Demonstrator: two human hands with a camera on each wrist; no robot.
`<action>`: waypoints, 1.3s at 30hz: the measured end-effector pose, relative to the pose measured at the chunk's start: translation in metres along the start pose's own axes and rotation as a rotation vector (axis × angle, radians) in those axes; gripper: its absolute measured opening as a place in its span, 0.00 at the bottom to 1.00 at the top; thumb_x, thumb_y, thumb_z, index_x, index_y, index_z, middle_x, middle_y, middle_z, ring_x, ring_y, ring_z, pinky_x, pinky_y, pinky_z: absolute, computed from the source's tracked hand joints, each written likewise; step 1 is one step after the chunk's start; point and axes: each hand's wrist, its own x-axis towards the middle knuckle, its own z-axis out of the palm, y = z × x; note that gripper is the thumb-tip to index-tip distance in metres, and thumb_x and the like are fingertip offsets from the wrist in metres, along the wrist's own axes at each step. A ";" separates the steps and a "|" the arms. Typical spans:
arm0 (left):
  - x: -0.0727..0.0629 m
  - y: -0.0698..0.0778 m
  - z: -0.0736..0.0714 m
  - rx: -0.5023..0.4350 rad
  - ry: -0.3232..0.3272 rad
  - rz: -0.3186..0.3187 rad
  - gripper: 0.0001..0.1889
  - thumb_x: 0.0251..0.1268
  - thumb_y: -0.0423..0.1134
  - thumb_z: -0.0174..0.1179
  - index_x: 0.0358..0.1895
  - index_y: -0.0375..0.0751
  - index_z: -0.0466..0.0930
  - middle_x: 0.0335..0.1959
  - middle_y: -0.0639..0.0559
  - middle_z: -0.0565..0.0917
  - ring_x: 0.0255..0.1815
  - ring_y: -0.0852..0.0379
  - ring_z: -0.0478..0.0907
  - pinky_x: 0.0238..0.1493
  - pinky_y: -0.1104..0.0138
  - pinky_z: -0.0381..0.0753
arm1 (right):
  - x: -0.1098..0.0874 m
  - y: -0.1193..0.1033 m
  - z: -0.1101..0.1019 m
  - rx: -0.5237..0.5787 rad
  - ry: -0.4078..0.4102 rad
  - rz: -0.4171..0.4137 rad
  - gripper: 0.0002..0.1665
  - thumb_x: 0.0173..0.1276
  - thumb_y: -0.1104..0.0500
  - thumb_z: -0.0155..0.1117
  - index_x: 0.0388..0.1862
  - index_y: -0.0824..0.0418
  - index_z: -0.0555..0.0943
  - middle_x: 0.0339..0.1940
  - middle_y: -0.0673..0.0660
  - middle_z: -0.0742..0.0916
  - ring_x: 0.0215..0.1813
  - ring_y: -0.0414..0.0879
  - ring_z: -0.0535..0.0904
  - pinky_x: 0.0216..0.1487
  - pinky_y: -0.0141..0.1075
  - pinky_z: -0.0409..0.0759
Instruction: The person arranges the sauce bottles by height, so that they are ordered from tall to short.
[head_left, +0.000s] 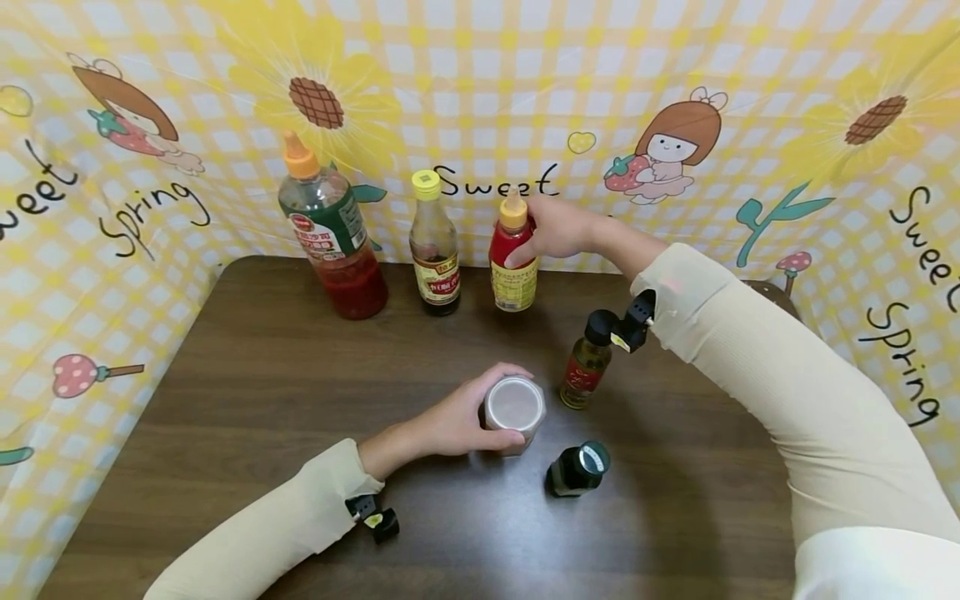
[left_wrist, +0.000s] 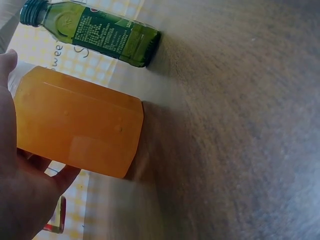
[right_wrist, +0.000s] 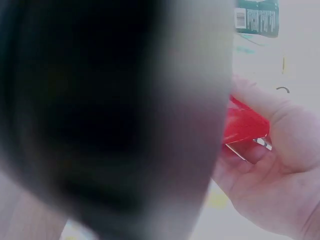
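Note:
Near the middle of the table my left hand point(head_left: 465, 419) grips a faceted jar point(head_left: 516, 404) with a pale round lid, fingers and thumb on opposite sides. Orange contents fill the jar point(left_wrist: 80, 122) in the left wrist view. At the back, my right hand point(head_left: 564, 227) holds a red squeeze bottle point(head_left: 514, 285) with a yellow label and an orange nozzle cap. In the right wrist view only a red patch of the squeeze bottle point(right_wrist: 244, 122) shows between the fingers; a dark blurred shape in front hides the rest.
A large red sauce bottle point(head_left: 352, 279) and a yellow-capped dark sauce bottle point(head_left: 437, 279) stand along the back. A black-capped bottle point(head_left: 583, 371) stands beneath the right forearm. Right of the jar is a small dark green bottle point(head_left: 576, 472). A patterned cloth point(head_left: 480, 100) rises behind the table.

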 end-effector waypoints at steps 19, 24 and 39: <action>-0.003 -0.005 0.000 0.009 0.010 0.005 0.38 0.57 0.35 0.76 0.69 0.42 0.67 0.58 0.50 0.80 0.57 0.55 0.77 0.59 0.59 0.76 | -0.010 0.025 -0.016 0.065 -0.069 -0.060 0.37 0.67 0.63 0.73 0.72 0.66 0.69 0.67 0.63 0.79 0.68 0.55 0.73 0.70 0.51 0.69; -0.002 -0.006 0.001 0.013 0.007 0.011 0.38 0.56 0.35 0.76 0.70 0.42 0.66 0.58 0.48 0.79 0.57 0.54 0.76 0.59 0.59 0.76 | -0.008 0.037 -0.019 0.066 -0.071 -0.075 0.37 0.66 0.64 0.73 0.72 0.67 0.70 0.66 0.63 0.79 0.68 0.56 0.73 0.71 0.52 0.68; -0.002 -0.007 0.001 0.015 -0.016 0.019 0.38 0.58 0.37 0.75 0.70 0.39 0.65 0.58 0.53 0.79 0.58 0.55 0.76 0.59 0.59 0.76 | 0.017 0.058 0.001 0.097 -0.029 -0.122 0.37 0.63 0.64 0.76 0.69 0.67 0.71 0.63 0.64 0.80 0.66 0.56 0.75 0.68 0.50 0.71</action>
